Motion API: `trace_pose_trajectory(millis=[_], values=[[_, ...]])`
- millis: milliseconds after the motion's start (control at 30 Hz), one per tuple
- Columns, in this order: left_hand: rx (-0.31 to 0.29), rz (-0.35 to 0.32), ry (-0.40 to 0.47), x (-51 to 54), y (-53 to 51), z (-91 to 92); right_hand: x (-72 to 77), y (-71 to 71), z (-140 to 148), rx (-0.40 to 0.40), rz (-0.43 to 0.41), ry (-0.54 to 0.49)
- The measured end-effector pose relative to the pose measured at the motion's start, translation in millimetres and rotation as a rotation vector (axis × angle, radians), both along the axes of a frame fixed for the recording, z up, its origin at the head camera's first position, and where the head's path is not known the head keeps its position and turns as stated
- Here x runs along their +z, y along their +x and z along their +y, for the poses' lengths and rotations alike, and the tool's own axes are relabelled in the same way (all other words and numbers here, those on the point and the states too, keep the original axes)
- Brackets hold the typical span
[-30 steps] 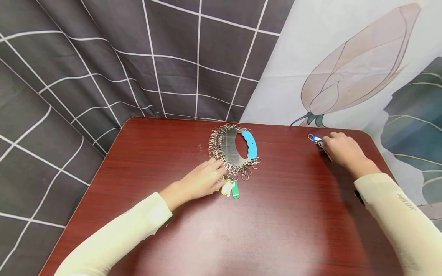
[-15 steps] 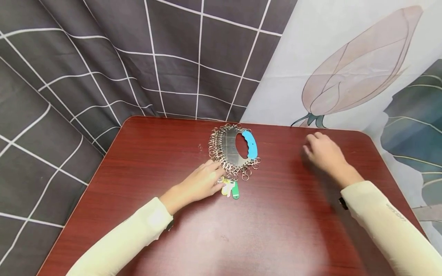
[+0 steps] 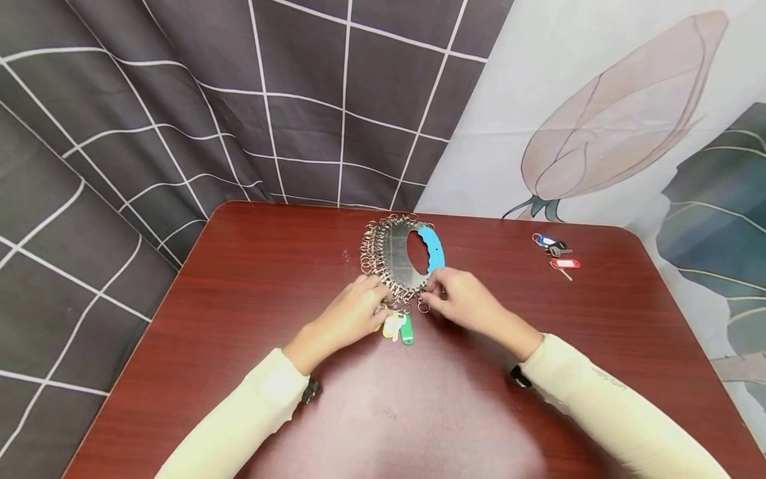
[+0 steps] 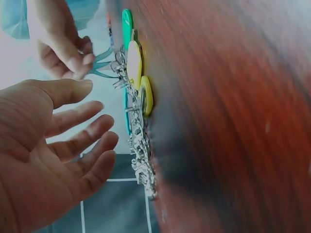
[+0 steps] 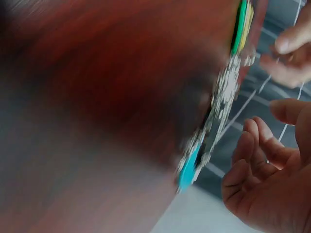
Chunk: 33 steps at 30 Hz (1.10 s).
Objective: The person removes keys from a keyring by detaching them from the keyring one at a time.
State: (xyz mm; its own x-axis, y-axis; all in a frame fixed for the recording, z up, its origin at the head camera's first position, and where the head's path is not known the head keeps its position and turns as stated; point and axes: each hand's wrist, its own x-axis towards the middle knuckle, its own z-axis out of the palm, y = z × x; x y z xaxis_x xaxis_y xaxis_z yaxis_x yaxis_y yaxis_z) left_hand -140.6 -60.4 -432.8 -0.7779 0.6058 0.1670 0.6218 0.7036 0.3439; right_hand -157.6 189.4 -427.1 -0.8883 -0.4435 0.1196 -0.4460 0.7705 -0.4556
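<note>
A metal key-holder plate (image 3: 396,256) with a blue grip (image 3: 436,253) lies flat on the table, its curved edge hung with many small clips and rings. My left hand (image 3: 349,314) is over its near-left edge; the left wrist view shows loosely bent fingers with nothing between them. Beside that hand, a green key tag (image 3: 407,330) and a yellow key tag (image 4: 134,63) hang at the plate's near edge with a key. My right hand (image 3: 465,299) is at the near-right rings below the blue grip. In the right wrist view its fingers are loosely bent, apart from the thumb, holding nothing.
On the right of the reddish wooden table (image 3: 251,246) lie a blue key tag (image 3: 545,241) with dark-headed keys (image 3: 559,249) and a red key tag (image 3: 565,263) with a key. A dark checked curtain (image 3: 305,120) and a printed white cloth (image 3: 491,159) hang behind.
My right hand has moved left from the loose keys at the right to the plate's near-right rings, leaving those keys on the table. The left hand stays nearly in place.
</note>
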Motion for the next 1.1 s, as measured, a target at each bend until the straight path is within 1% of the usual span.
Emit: trace_pose_trajectory(millis=[100,233,400,500,567,700,900,1100], values=[[0.027,-0.017,0.037,-0.6,0.0,0.5,-4.6,3.9,-19,0.015,-0.007,0.065],[0.07,-0.007,0.048,0.2,3.0,3.0,-8.4,7.3,-37,-0.007,-0.027,0.2],[0.173,-0.029,0.062,2.0,6.2,8.3,-11.1,9.2,-52,-0.043,-0.037,0.367],[0.216,-0.049,0.075,3.1,7.4,11.3,-11.8,10.3,-55,-0.05,-0.055,0.416],[0.233,-0.055,0.079,3.3,7.6,13.1,-11.3,11.3,-55,-0.051,-0.068,0.422],[0.252,-0.061,0.086,2.1,7.3,16.4,-9.5,13.6,-53,-0.05,-0.075,0.401],[0.247,-0.099,0.105,1.2,7.6,20.8,-7.7,15.6,-45,-0.055,-0.082,0.345],[0.252,-0.115,0.114,1.3,6.3,23.6,-5.7,14.6,-33,-0.083,-0.059,0.275]])
